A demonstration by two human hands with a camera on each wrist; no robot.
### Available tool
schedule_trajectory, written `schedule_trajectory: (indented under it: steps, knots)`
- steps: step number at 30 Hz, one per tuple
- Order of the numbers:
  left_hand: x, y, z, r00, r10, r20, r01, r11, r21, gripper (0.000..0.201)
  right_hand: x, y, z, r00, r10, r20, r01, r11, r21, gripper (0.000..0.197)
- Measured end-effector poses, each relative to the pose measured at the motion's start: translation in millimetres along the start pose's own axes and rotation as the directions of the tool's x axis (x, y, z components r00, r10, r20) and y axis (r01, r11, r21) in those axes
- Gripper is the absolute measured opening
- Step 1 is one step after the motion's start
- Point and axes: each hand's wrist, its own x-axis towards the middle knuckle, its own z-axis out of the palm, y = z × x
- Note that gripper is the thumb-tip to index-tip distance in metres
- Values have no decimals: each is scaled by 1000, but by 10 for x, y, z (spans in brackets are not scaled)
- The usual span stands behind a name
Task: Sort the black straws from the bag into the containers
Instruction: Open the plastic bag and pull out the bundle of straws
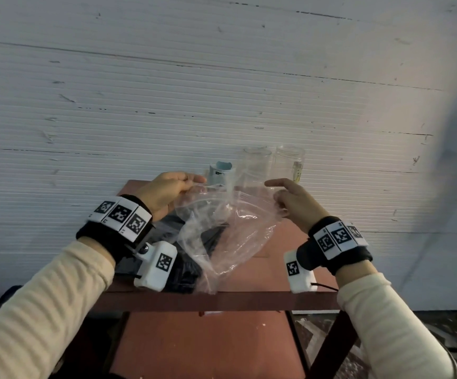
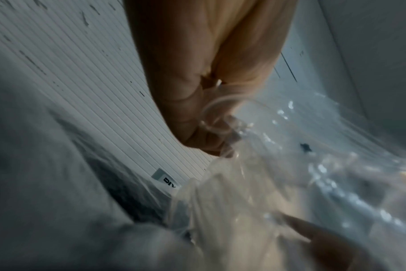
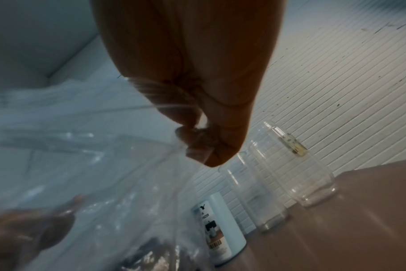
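Observation:
My two hands hold a clear plastic bag up over a red-brown table. The left hand pinches the bag's upper left edge, and the right hand pinches the upper right edge with its index finger stretched out. The left wrist view shows the fingers curled on the bag's rim. In the right wrist view the fingertips nip the film. Black straws lie in a dark pile on the table under my left wrist, partly behind the bag.
At the table's back edge stand a white-and-blue cylinder and two clear jars. A white ribbed wall rises right behind them. The table's front edge runs below my wrists.

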Motion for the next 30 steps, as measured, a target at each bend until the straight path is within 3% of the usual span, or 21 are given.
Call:
schedule_trajectory:
  steps: [2,4,7,10,14,18,23,25,28,30]
  knots:
    - [29,-6,9,1000,4,-31,0,991,136,13,40,-14,39,999,-27,27,30,992,-120,25]
    - [65,-13,1,1000,17,-18,-11,954,299,28,60,-47,69,996,-67,64,82,959,-270,25]
    - [122,-3,-24,1000,25,15,-29,834,550,22,113,-63,109,990,-75,119,118,902,-416,24]
    - [187,18,-54,1000,13,11,-17,728,685,11,161,-64,134,995,-73,72,98,876,-473,12]
    - [186,42,-66,998,46,33,-56,711,700,18,200,-58,136,992,-121,25,116,836,-536,14]
    - [224,73,-143,993,71,92,-115,711,694,7,242,-64,117,973,-217,83,224,775,-591,19]
    - [309,72,-223,995,63,75,-96,767,635,11,273,-106,128,966,-183,185,248,865,-436,32]
    - [323,76,-236,992,95,79,-123,802,584,8,340,-84,186,963,-143,230,227,887,-402,30]
    - [341,74,-247,988,113,102,-150,843,516,36,401,-56,283,959,-100,263,187,924,-333,12]
    - [342,61,-222,989,86,120,-136,846,515,41,410,-66,341,956,-87,279,167,946,-279,22]
